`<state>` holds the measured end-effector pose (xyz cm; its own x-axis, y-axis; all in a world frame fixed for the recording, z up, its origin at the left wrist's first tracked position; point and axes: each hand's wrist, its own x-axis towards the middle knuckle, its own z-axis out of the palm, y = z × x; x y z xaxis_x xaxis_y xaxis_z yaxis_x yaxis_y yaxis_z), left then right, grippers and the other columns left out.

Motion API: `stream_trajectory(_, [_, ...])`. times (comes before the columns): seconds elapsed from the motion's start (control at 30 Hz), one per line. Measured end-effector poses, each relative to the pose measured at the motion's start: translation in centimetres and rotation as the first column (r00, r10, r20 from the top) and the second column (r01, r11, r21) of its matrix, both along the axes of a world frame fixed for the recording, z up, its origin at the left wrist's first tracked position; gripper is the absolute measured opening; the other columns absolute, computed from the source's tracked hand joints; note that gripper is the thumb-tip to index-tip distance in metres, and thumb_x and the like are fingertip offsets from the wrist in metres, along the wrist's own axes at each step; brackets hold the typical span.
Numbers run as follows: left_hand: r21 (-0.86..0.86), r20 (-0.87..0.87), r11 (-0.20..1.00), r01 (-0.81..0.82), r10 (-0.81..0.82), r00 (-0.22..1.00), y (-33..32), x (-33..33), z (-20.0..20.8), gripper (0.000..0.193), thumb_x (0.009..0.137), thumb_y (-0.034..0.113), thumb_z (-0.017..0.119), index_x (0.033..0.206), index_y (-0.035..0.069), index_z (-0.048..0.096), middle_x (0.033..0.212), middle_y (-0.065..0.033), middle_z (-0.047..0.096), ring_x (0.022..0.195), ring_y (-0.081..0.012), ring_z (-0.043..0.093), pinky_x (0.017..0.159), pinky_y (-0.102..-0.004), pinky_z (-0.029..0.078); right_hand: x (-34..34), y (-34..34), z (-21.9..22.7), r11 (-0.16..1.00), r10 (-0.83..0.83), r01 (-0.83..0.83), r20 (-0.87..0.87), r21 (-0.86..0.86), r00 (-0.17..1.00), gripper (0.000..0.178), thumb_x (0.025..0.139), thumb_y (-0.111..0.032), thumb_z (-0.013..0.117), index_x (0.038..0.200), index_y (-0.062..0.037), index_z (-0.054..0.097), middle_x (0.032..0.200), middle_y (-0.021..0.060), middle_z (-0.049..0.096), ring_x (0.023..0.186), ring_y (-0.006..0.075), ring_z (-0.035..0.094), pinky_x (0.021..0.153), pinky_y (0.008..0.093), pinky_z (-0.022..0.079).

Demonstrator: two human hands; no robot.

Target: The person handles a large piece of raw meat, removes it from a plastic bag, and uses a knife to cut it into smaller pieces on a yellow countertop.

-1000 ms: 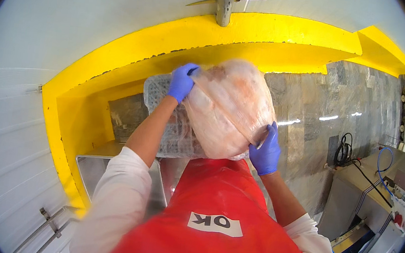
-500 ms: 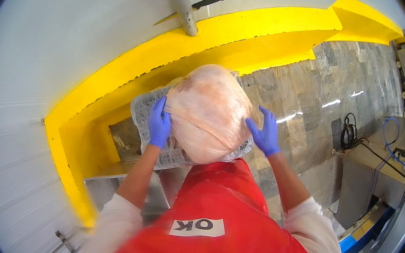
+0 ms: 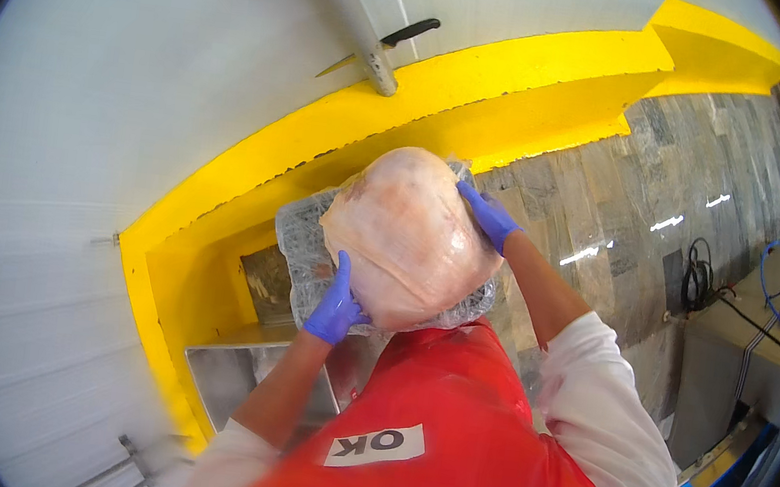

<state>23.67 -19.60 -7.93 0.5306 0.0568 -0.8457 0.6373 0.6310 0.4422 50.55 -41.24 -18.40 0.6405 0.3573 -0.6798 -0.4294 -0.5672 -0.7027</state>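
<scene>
Past my one red apron (image 3: 486, 413), my two blue-gloved hands, left hand (image 3: 336, 311) and right hand (image 3: 489, 218), are holding one piece of meat (image 3: 409, 241) in a wide grip, by its lower-left and upper-right edges. It's looking pale pink, rounded and glossy, sitting over one plastic-lined crate (image 3: 299, 233). Beyond one yellow ledge (image 3: 488, 60), one black-handled knife (image 3: 411, 31) is crossing behind one pole (image 3: 367, 41).
</scene>
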Motion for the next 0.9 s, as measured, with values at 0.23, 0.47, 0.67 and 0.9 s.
stream_trajectory(0.23, [-0.141, 0.166, 0.945, -0.294, 0.315, 0.934, 2.3, -6.1, -4.1, 0.089, 0.102, 0.076, 0.036, 0.167, 0.015, 0.026, 0.168, -0.0092, 0.037, 0.149, -0.0319, 0.042, 0.12, -0.0541, 0.04, -6.6, 3.3, 16.2, 0.878, 0.461, -0.479, 0.303, -0.018, 0.834, 0.1, 0.076, -0.069, 0.081, 0.137, 0.006, 0.055, 0.123, 0.0277, 0.07, 0.114, 0.0416, 0.068, 0.1, 0.0472, 0.053])
stream_trajectory(0.47, [-0.314, 0.487, 0.85, -0.423, 0.527, 0.697, 7.3, -12.9, -2.3, 0.064, 0.113, 0.048, 0.036, 0.164, 0.01, 0.031, 0.163, -0.0133, 0.044, 0.146, -0.0334, 0.046, 0.124, -0.0494, 0.036, -18.7, 9.7, 18.2, 0.597, 0.519, -0.761, 0.602, 0.255, 0.608, 0.081, 0.08, -0.054, 0.084, 0.139, -0.0055, 0.057, 0.121, 0.0228, 0.065, 0.109, 0.0398, 0.065, 0.098, 0.0471, 0.051])
stream_trajectory(0.67, [0.042, 0.565, 0.846, -0.532, 0.419, 0.71, 9.2, -16.0, -3.2, 0.057, 0.113, 0.037, 0.042, 0.162, 0.008, 0.034, 0.158, -0.012, 0.049, 0.139, -0.0295, 0.052, 0.115, -0.0462, 0.047, -21.4, 11.9, 14.1, 0.59, 0.33, -0.778, 0.815, 0.216, 0.477, 0.077, 0.089, -0.052, 0.075, 0.148, -0.007, 0.055, 0.136, 0.0282, 0.059, 0.123, 0.0454, 0.06, 0.11, 0.0484, 0.046])
stream_trajectory(0.9, [0.009, 0.536, 0.837, -0.547, 0.458, 0.709, 10.6, -17.0, -3.9, 0.055, 0.113, 0.033, 0.045, 0.161, 0.007, 0.035, 0.156, -0.0107, 0.05, 0.137, -0.0277, 0.053, 0.114, -0.0454, 0.048, -18.1, 12.5, 1.0, 0.727, 0.533, -0.678, 0.532, 0.11, 0.658, 0.058, 0.093, -0.036, 0.076, 0.142, -0.009, 0.062, 0.128, 0.0243, 0.066, 0.12, 0.0415, 0.064, 0.105, 0.0455, 0.051])
